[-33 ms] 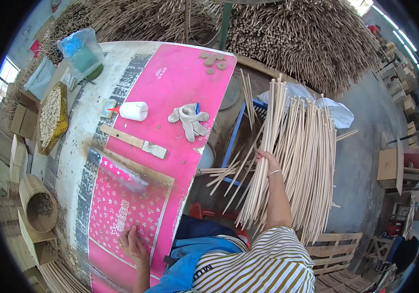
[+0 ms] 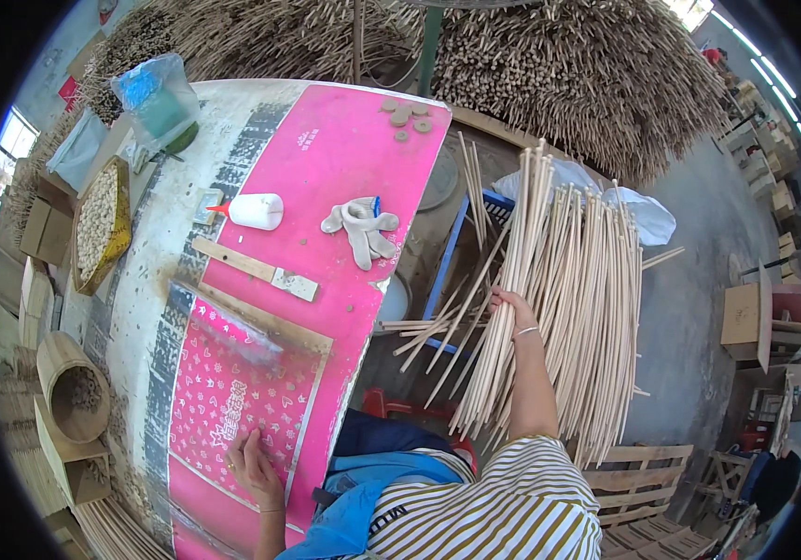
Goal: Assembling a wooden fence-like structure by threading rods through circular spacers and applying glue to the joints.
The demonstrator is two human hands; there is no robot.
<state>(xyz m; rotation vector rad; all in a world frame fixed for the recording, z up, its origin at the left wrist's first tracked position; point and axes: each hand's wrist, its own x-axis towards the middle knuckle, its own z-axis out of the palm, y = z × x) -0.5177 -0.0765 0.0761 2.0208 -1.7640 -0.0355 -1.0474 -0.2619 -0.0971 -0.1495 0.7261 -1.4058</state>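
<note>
The right hand [image 2: 512, 306] is at the table-side flank of a thick sheaf of pale rods [image 2: 573, 317], about midway along their length, a band [image 2: 527, 329] round its wrist; its fingers are partly lost among the wood, so I cannot tell whether they are clamped on any rods or only laid against them. The left hand [image 2: 253, 467] rests on the near part of the pink table [image 2: 363, 159], fingers loosely bent and a little apart, holding nothing, on a section printed with small pale figures. The sheaf lies just to the right of the table, its rods roughly side by side, with a few stray ones slanting toward the table's edge over a blue crate [image 2: 447, 266]. Each rod looks light, stiff and fairly smooth (wood, by its colour and grain), so one alone should be easy to lift, while a handful would likely gain weight, slide and fan out at the ends; the middle seems the best place to hold, with fingers wrapped round. On the table lie a grey-white glove [image 2: 363, 231], a white bottle [image 2: 258, 212] with a red tip and a wooden strip [image 2: 232, 259]; beyond the table's far edge rises a great stack of darker sticks [image 2: 568, 75].
</note>
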